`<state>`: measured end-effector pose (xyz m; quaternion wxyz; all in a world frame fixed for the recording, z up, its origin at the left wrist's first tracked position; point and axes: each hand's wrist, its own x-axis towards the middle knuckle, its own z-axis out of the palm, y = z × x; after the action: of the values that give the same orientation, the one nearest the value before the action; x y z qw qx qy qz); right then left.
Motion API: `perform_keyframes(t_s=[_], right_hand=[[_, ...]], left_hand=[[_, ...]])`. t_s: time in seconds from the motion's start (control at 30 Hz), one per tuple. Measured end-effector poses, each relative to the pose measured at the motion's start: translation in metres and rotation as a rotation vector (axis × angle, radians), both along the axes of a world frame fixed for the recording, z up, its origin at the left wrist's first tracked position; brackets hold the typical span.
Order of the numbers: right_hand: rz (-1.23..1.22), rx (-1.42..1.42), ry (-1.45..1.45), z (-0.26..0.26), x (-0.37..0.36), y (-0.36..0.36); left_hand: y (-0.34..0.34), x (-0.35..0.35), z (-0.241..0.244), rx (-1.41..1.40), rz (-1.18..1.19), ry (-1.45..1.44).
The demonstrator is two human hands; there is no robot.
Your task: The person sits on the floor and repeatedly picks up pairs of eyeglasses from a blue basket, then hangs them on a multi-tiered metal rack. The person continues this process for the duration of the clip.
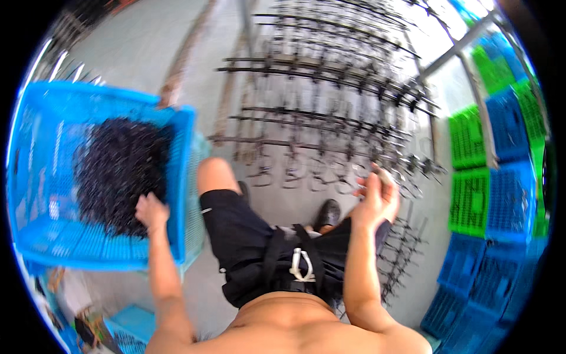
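Note:
My left hand [152, 213] reaches into a blue plastic crate [88, 90] on the left. Its fingers touch the near right side of a heap of small, dark, thin parts [124, 172]; motion blur hides whether any are gripped. Ahead of me hangs a dark metal rack [327, 77] with rows of bars and wire hooks. My right hand [379, 194] is raised at the rack's lower right hooks [345, 179], palm partly up and fingers bent. Whether a small part sits between those fingers is too blurred to tell.
Stacked green crates [468, 201] and blue crates [508, 201] line the right side. More dark hooked racking [402, 256] stands beside my right leg. Under the blue crate is a pale green crate [194, 234]. Another light-blue crate [132, 323] sits at lower left.

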<state>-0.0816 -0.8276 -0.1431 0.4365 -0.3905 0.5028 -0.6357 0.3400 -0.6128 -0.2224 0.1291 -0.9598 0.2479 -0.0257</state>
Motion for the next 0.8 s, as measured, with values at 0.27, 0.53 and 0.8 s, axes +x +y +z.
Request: perform_keyframes(t_s=[0.27, 0.53, 0.8], right_hand=[[-0.006, 0.102, -0.204, -0.012, 0.003, -0.019], [-0.002, 0.113, -0.177, -0.015, 0.01, -0.022], [0.011, 0.172, -0.249, -0.013, 0.014, -0.036]], left_hand=[[-0.015, 0.057, -0.029, 0.599, 0.011, 0.292], [0.013, 0.076, -0.026, 0.979, -0.086, 0.195], [0.056, 0.151, -0.075, 0.801, 0.088, 0.471]])
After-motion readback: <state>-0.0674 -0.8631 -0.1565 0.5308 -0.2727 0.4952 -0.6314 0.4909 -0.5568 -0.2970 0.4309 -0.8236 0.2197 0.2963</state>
